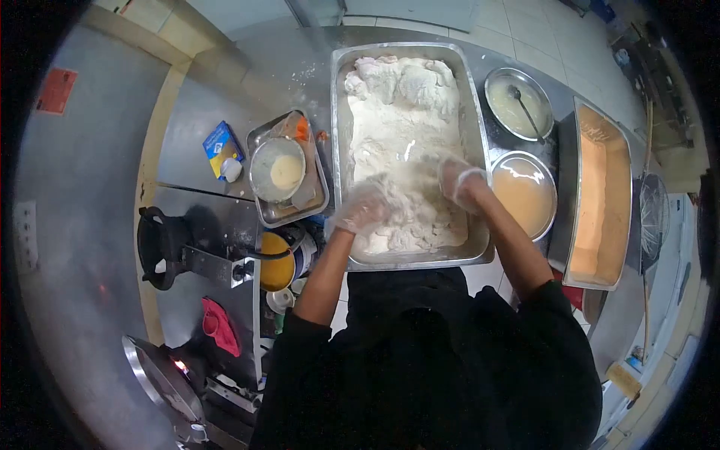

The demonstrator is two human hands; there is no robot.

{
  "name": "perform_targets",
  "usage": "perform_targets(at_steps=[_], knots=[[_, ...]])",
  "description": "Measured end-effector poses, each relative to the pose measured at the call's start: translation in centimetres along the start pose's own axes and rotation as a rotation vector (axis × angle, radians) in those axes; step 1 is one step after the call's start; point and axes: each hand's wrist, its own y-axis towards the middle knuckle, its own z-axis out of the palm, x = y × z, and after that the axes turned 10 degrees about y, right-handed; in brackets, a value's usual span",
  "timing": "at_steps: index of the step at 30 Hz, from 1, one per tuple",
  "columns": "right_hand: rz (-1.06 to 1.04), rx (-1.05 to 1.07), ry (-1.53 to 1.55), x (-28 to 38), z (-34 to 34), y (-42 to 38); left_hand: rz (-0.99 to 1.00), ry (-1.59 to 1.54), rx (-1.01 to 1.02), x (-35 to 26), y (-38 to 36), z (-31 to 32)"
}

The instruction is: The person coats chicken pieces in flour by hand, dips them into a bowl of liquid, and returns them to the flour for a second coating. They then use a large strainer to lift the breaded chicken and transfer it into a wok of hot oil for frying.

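A deep metal tray (pixel 338 127) of white flour (pixel 401 142) lies in front of me. Floured lumps (pixel 429 84), perhaps pieces of meat, are heaped at its far end. In a clear plastic glove, my left hand (pixel 365 208) reaches into the flour at the tray's near left. My right hand (pixel 459 181), gloved too, is over the flour near the right wall. Motion blur and flour smear the fingers of both hands, so I cannot tell whether they grip anything.
Right of the tray stand a bowl of pale liquid with a ladle (pixel 525 109), a bowl of tan liquid (pixel 523 193) and a long orange-lined metal container (pixel 592 202). At left are a small tray with a sieve (pixel 277 169), a burner (pixel 161 247) and a lit flame (pixel 181 366) beside a pan.
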Motion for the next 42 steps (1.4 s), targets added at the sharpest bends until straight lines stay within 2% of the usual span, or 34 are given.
perform_targets(at_steps=[1, 2, 4, 5, 8, 10, 11, 13, 14, 16, 17, 18, 20, 21, 22, 24, 26, 27, 28, 29, 30, 31, 34, 35, 36, 37, 38, 40, 41, 42], knots=[[0.087, 0.104, -0.113, 0.9, 0.4, -0.9, 0.039, 0.193, 0.07, -1.0, 0.4, 0.7], [0.289, 0.323, -0.141, 1.2, 1.7, -1.0, 0.061, 0.261, -0.075, -1.6, 0.6, 2.6], [0.132, -0.209, 0.003, 1.0, 7.3, -2.6, 0.073, 0.405, -0.373, -2.7, 0.9, 6.6], [0.174, -0.197, 0.016, 0.4, 8.6, -1.7, 0.124, 0.275, -0.221, -2.8, 0.5, 8.1], [0.336, -0.206, 0.076, 0.6, 9.0, 0.1, -0.198, -0.095, 0.09, -2.6, 3.3, 7.9], [0.482, -0.225, 0.168, 2.5, 6.2, -0.5, -0.116, 0.028, -0.076, -1.6, 2.9, 4.0], [0.434, -0.288, 0.197, 2.8, 5.6, -0.9, -0.009, -0.012, -0.212, -0.2, 2.4, 3.9], [0.34, -0.389, 0.249, 2.8, 4.4, -1.9, 0.102, 0.0, -0.343, -0.6, 2.0, 1.5], [0.314, -0.277, 0.186, 2.9, 3.6, -2.1, 0.152, 0.003, -0.411, -0.7, 2.0, 0.7], [0.253, -0.053, 0.063, 2.9, 2.3, -2.3, 0.255, 0.02, -0.154, 2.4, 1.2, 7.8], [0.268, 0.086, 0.183, 2.1, 2.0, -2.7, 0.318, 0.339, -0.071, 1.0, -0.1, 5.2], [0.235, 0.044, 0.106, 1.4, 2.3, -3.4, 0.382, 0.661, 0.011, -0.2, -0.9, 3.1], [0.164, -0.038, -0.048, 0.5, 3.4, -4.4, 0.131, 0.371, -0.127, -1.8, -1.7, 2.7], [0.256, 0.137, -0.276, 0.7, 4.7, -4.5, 0.04, 0.29, 0.079, -2.1, -2.0, 2.7], [0.242, 0.092, -0.215, -0.6, 7.7, -3.9, -0.047, 0.208, 0.283, -2.3, -2.2, 2.7], [0.206, 0.007, -0.108, -4.0, 13.5, -2.4, 0.06, 0.362, 0.27, -1.0, -1.2, 8.3], [0.195, -0.141, 0.254, -3.3, 13.2, -2.8, -0.001, -0.068, 0.291, 1.2, -0.5, 13.4], [0.188, -0.212, 0.443, -2.9, 13.1, -3.0, -0.108, -0.591, 0.318, 1.6, -1.3, 15.6], [0.245, -0.197, 0.61, -2.8, 12.6, -2.8, -0.21, -1.112, 0.329, 1.8, -1.3, 16.3], [0.303, -0.183, 0.776, -2.9, 12.1, -2.7, -0.048, -0.416, 0.436, 0.2, -0.2, 12.5], [0.361, -0.168, 0.944, -3.0, 11.4, -2.7, -0.022, -0.487, 0.324, -0.4, -0.5, 9.8], [0.288, -0.271, 0.903, -1.9, 10.1, -3.4, -0.002, -0.566, 0.22, -1.0, -2.0, 7.8], [0.068, -0.55, 0.77, 3.2, 4.0, -6.3, 0.151, -0.292, -0.042, 0.4, -3.3, 8.6], [0.142, -0.543, 0.77, 2.8, 4.0, -6.2, 0.224, 0.113, -0.172, 0.8, -3.6, 7.6], [0.211, -0.544, 0.765, 1.8, 3.6, -5.9, 0.212, 0.3, -0.081, 1.0, -2.6, 5.8], [0.265, -0.452, 0.668, 0.8, 3.3, -5.1, 0.219, 0.487, 0.011, 1.1, -1.6, 3.9], [0.308, -0.356, 0.567, -0.1, 3.0, -4.3, 0.14, 0.436, 0.322, 0.4, 0.4, 1.2], [0.371, -0.034, 0.234, -0.3, 3.0, -1.7, 0.016, 0.436, 0.257, -0.8, 2.4, 1.3], [0.389, 0.104, 0.09, 0.4, 3.0, -0.7, -0.028, 0.479, -0.117, -0.8, 3.0, 4.2], [0.387, 0.071, 0.032, 1.1, 3.4, 0.1, -0.045, 0.475, -0.261, -0.3, 3.6, 6.9]])
